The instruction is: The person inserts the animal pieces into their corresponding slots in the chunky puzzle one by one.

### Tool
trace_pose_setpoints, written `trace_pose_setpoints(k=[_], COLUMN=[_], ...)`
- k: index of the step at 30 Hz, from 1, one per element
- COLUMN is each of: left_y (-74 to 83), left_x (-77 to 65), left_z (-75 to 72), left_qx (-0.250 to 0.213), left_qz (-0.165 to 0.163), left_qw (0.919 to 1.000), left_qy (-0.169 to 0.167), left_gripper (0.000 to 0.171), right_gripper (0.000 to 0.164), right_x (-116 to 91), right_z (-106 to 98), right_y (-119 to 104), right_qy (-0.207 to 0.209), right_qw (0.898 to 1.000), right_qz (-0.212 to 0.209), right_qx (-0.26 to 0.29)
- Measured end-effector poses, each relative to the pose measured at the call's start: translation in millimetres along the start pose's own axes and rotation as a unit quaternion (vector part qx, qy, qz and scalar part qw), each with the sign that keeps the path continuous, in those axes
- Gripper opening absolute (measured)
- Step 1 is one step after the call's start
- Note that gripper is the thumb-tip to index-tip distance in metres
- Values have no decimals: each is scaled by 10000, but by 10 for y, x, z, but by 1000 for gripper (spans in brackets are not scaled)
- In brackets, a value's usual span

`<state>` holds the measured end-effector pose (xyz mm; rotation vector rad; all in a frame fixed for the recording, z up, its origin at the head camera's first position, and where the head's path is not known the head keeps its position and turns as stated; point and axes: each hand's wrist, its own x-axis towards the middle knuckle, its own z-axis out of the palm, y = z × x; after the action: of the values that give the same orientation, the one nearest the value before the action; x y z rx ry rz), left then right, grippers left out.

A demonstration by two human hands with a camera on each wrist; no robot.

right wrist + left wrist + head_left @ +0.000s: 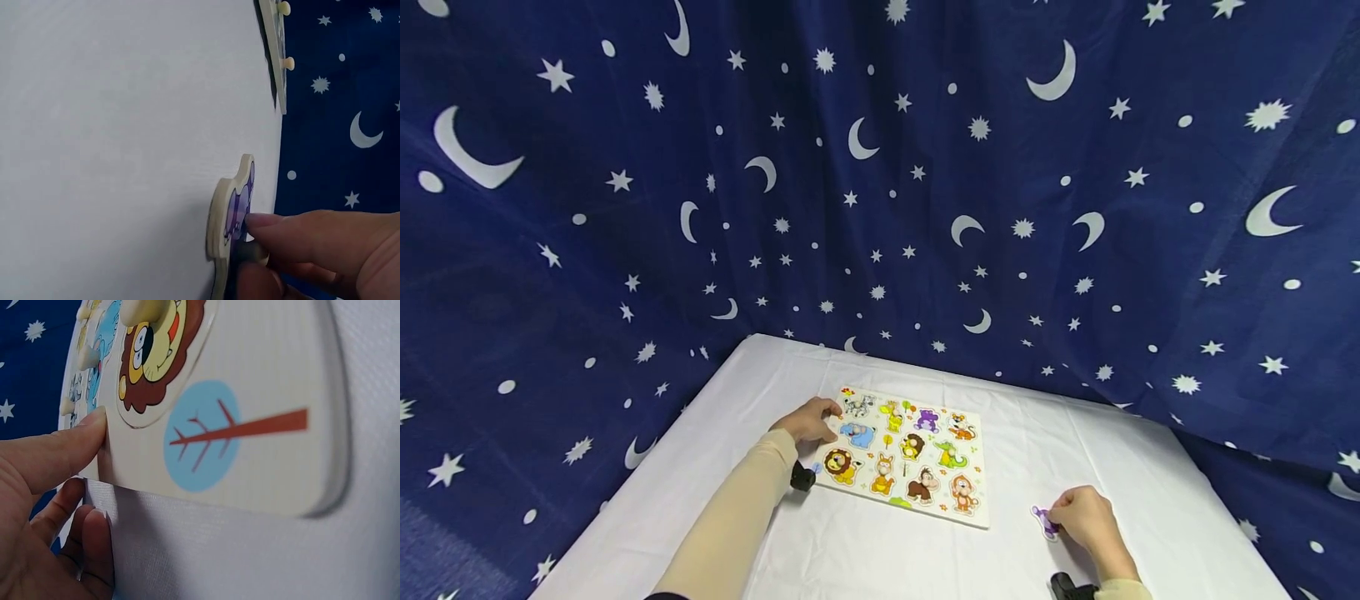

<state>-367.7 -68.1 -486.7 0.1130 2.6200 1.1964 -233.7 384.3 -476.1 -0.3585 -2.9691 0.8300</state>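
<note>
A wooden peg puzzle board (868, 468) with colourful animals lies on the white table. My left hand (808, 421) is at its left edge. In the left wrist view the thumb (87, 440) rests on the board's edge beside the lion piece (140, 384), while the other fingers bend loosely off the side. To the right of the board, my right hand (1084, 515) pinches a purple animal puzzle piece (1043, 522) by its knob (253, 251). That piece is close over the cloth, its pale wooden edge showing in the right wrist view; the fingers hide part of it.
White cloth (880, 554) covers the table. A dark blue curtain (880, 192) with moons and stars hangs behind it and along the sides. Knobs (287, 63) stick up from the board. Black straps with small devices (802, 477) sit at both wrists.
</note>
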Motion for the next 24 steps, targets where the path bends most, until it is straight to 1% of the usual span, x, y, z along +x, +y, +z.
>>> trace_pose_setpoints(k=[7, 12, 15, 20, 24], left_y=[17, 23, 27, 20, 23], left_x=[-11, 1, 2, 3, -12], left_z=[-2, -3, -1, 15, 6], left_qx=[-29, 21, 23, -7, 92], left_qz=[-86, -39, -2, -114, -142], left_qw=[10000, 10000, 10000, 9999, 9999], left_qy=[-23, 22, 20, -14, 33], left_gripper=[39, 38, 38, 39, 39], right_gripper=[11, 12, 13, 14, 13], right_x=[34, 75, 98, 125, 146], right_z=[-12, 11, 43, 105, 147], right_y=[-65, -185, -236, -286, -362], right_qy=[6, -13, 39, 61, 41], right_qw=[9999, 9993, 9987, 9977, 9971], right_qz=[-73, -330, -488, -667, -759], right_qx=[104, 166, 114, 42, 89])
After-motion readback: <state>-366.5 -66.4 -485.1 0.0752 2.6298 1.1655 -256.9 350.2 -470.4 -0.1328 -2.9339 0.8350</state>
